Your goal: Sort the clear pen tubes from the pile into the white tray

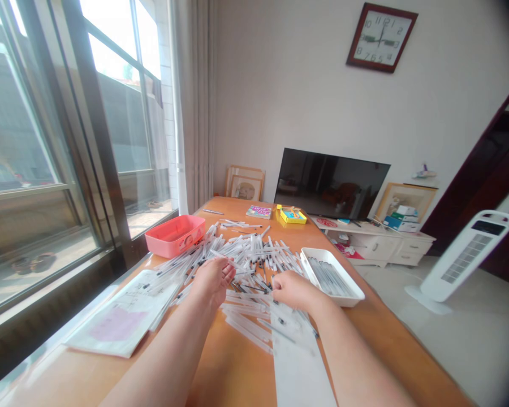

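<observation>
Loose clear pen parts point(254, 249), many with black tips or caps, lie in a wide heap across the wooden table. At the near side of the heap is my left hand point(214, 280), palm turned inward and fingers curled, with a clear pen barrel point(240, 265) at its thumb and fingertips. My right hand point(294, 289) is closed, knuckles up, beside the white tray; what its fingers hold is hidden. Thin grey pen refills point(328, 277) lie side by side in the white tray point(354, 295). Frosted tubes point(248, 330) lie on the table between my forearms.
A pink-red plastic box point(165, 246) stands at the table's left edge. Nearer lies a paper booklet point(119, 322). A white strip point(299, 367) runs under my right forearm. A yellow box point(292, 216) and a small colourful book point(258, 212) sit at the far end.
</observation>
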Demonstrator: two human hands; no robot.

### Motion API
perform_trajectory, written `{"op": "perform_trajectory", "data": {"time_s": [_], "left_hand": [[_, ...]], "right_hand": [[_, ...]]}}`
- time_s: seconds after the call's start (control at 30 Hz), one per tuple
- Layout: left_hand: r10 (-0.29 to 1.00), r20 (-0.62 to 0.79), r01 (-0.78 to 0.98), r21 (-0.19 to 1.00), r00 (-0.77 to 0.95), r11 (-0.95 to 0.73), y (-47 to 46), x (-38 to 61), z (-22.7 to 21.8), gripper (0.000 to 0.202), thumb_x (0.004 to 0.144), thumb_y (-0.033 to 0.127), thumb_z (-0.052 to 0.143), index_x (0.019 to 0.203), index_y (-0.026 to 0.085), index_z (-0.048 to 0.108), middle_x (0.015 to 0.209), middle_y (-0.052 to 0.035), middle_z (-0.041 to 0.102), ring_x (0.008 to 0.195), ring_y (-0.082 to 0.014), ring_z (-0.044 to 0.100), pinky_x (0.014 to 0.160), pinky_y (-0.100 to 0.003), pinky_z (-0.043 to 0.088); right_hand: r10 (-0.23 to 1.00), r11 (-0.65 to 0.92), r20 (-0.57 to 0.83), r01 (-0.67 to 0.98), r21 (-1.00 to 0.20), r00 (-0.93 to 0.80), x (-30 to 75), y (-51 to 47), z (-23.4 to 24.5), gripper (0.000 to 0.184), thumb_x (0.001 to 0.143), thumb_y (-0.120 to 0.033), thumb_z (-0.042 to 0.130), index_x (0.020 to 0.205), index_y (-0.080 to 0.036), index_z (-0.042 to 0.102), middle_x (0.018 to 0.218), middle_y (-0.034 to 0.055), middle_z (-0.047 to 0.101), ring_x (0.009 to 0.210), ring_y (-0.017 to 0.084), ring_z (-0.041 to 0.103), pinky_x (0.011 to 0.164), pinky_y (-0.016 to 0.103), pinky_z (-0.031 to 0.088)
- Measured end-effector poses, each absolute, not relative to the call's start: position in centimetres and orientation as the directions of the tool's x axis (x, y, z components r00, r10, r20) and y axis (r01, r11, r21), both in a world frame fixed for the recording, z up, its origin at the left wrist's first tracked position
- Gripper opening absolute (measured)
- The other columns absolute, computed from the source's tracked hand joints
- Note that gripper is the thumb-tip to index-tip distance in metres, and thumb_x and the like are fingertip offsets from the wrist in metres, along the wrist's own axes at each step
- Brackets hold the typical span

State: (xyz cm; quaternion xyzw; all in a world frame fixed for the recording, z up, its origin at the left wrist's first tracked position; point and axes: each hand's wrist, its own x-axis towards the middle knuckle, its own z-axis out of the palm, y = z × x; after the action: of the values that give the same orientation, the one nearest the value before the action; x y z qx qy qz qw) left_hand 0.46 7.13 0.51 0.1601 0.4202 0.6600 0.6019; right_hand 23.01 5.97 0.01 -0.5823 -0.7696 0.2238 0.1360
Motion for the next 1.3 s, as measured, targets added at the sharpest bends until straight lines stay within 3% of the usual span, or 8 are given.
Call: {"op": "perform_trajectory", "data": {"time_s": [0.47, 0.83, 1.3], "left_hand": [[0.919, -0.316, -0.678, 0.731, -0.236, 0.077, 6.9, 0.8, 0.6, 0.011, 0.078, 0.003, 0.056, 0.082, 0.014, 0.056, 0.087, -0.0109, 0.067, 0.064, -0.0121, 0.063, 0.059, -0.023, 0.055], [0.915, -0.306, -0.715, 0.698, -0.263, 0.028, 7.4, 0.7, 0.0, 0.015, 0.078, 0.002, 0.057, 0.083, 0.016, 0.053, 0.083, -0.0090, 0.064, 0.070, -0.0155, 0.066, 0.065, -0.026, 0.058], [0.900, -0.307, -0.725, 0.689, -0.309, -0.014, 7.7, -0.1, 0.5, 0.016, 0.079, 0.001, 0.057, 0.083, 0.017, 0.054, 0.080, -0.0052, 0.064, 0.071, -0.0140, 0.065, 0.065, -0.025, 0.058]], "right_hand": [[0.974, 0.220, 0.069, 0.835, -0.505, -0.214, 24.4, 7.0, -0.5, 0.011, 0.077, -0.022, 0.059, 0.067, -0.017, 0.058, 0.065, -0.0013, 0.058, 0.062, 0.011, 0.048, 0.055, 0.023, 0.025], [0.937, 0.213, 0.016, 0.536, -0.817, -0.348, 24.2, 5.7, 2.8, 0.018, 0.084, -0.036, 0.059, 0.086, -0.018, 0.062, 0.063, -0.0027, 0.059, 0.057, 0.011, 0.051, 0.052, 0.021, 0.034], [0.922, 0.201, -0.038, 0.559, -0.804, -0.385, 24.1, 5.0, 3.9, 0.010, 0.081, -0.028, 0.061, 0.080, -0.018, 0.063, 0.065, -0.0018, 0.061, 0.060, 0.011, 0.054, 0.055, 0.020, 0.039]]}}
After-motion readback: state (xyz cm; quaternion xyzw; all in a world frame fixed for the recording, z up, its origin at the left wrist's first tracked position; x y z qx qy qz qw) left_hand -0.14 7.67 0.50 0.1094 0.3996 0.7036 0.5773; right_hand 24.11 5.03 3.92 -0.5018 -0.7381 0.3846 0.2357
